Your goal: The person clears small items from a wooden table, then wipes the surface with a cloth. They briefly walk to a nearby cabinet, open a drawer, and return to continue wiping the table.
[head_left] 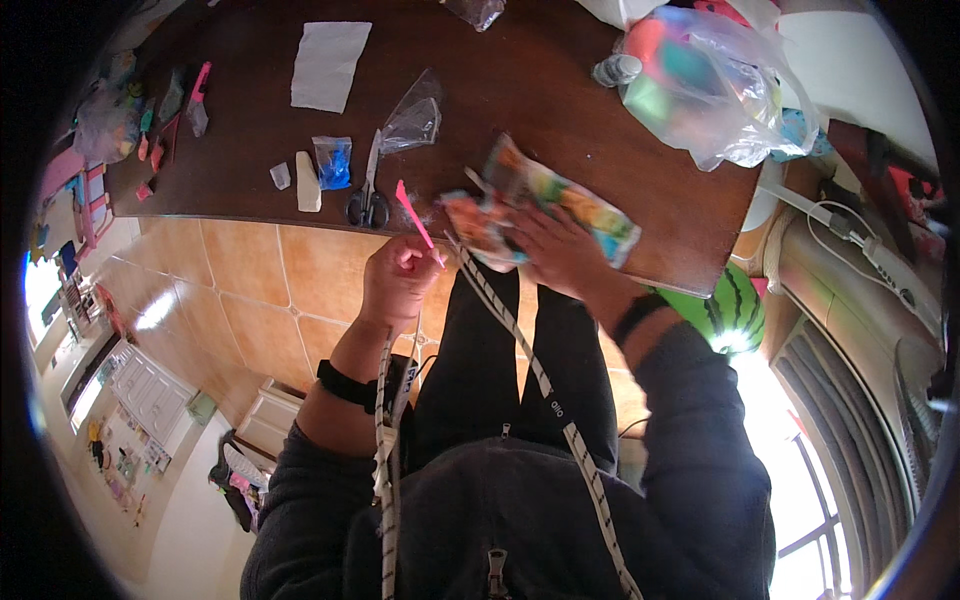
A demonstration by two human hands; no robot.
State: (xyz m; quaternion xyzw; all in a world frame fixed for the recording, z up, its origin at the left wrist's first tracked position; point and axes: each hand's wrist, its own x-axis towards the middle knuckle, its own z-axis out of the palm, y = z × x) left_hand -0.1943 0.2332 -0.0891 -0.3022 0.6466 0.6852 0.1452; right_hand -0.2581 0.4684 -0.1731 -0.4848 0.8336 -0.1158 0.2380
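My left hand point(398, 282) is just off the near edge of the table, its fingers pinched round a thin bright pink stick point(412, 212) whose wider end points up and away. To its right, my right hand point(562, 246) lies with fingers stretched out over a crumpled, colourfully printed sheet point(585, 208). That sheet is partly smeared by motion, so I cannot tell whether it is cloth or wrapper. Scissors point(370, 200) with dark handles rest near the table edge, left of the stick. A clear plastic bag point(410, 122) lies by their blades.
On the brown table point(240, 130) are a white paper point(330, 66), a small blue packet point(334, 163), a cream strip point(308, 182) and a pink cutter point(200, 95). A bulging plastic bag point(700, 85) stands far right. White striped cords point(530, 360) hang before my body.
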